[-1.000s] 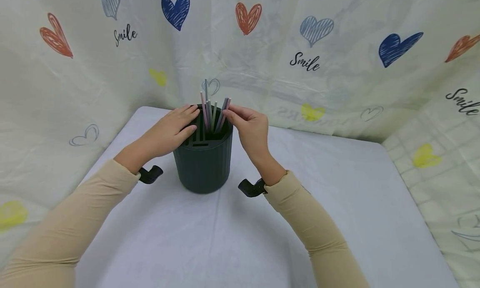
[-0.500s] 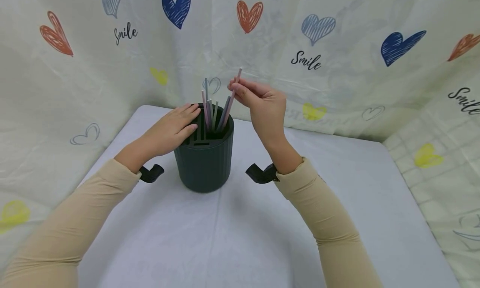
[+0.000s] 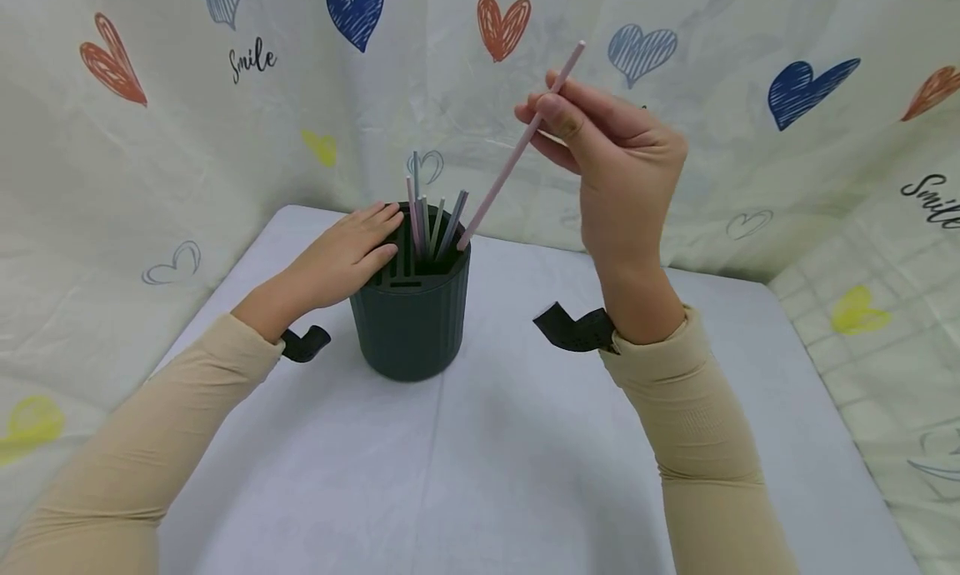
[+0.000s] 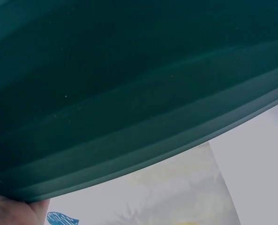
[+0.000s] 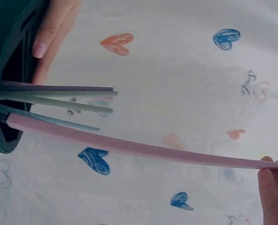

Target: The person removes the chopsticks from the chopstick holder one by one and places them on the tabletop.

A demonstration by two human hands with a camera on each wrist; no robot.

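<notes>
A dark green round holder [image 3: 408, 333] with slots in its top stands upright on the table. Flat over the left part of its rim rests my left hand [image 3: 337, 254], fingers extended. My right hand [image 3: 626, 175], raised to the right, pinches a long thin pink stick, like a straw [image 3: 510, 162], near its upper end. The stick slants down to the left, its lower end at the holder's right rim. Several more thin sticks [image 3: 417, 217], pink, grey-blue and pale green, stand in the holder. In the right wrist view the pink stick [image 5: 143, 149] bows slightly.
A white cloth covers the table [image 3: 480, 458]. Behind it hangs a pale curtain [image 3: 465, 100] printed with hearts and words. A black wrist mount [image 3: 573, 329] sticks out below the right hand, another [image 3: 306, 343] below the left.
My right hand has moved up and right from the holder, drawing the pink stick nearly out of it. The left hand has stayed on the rim.
</notes>
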